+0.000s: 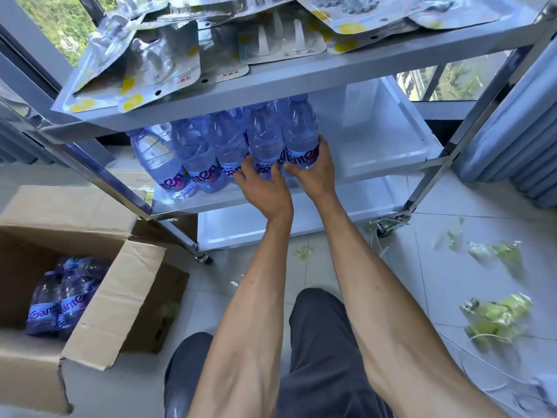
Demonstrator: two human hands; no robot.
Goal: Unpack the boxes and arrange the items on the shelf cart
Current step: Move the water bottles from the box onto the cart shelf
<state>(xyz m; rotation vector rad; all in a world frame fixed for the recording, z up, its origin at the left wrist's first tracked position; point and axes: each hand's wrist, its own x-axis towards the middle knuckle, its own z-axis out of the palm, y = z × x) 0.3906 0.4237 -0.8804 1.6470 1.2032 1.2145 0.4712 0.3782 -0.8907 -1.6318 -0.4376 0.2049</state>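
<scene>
Middle shelf (391, 164): bottles (211, 152) standing, 11 o'clock.
Left hand (265, 188), right hand (316, 173): fingers clamped on front bottles.
Box (99, 300): more bottles (60, 300) left (8 o'clock).
Bottom shelf (271, 227): unfilled where visible.

Tiled floor (437, 267) littered with torn clear and green plastic scraps (497, 319) at right. Ribbed grey radiator (518, 140) stands at far right. Window (60, 22) behind shows green foliage

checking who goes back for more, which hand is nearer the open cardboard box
Left. The left hand is at the middle-shelf bottles, on the side toward the cardboard box at lower left; the right hand grips the rightmost bottle, farther away.
</scene>
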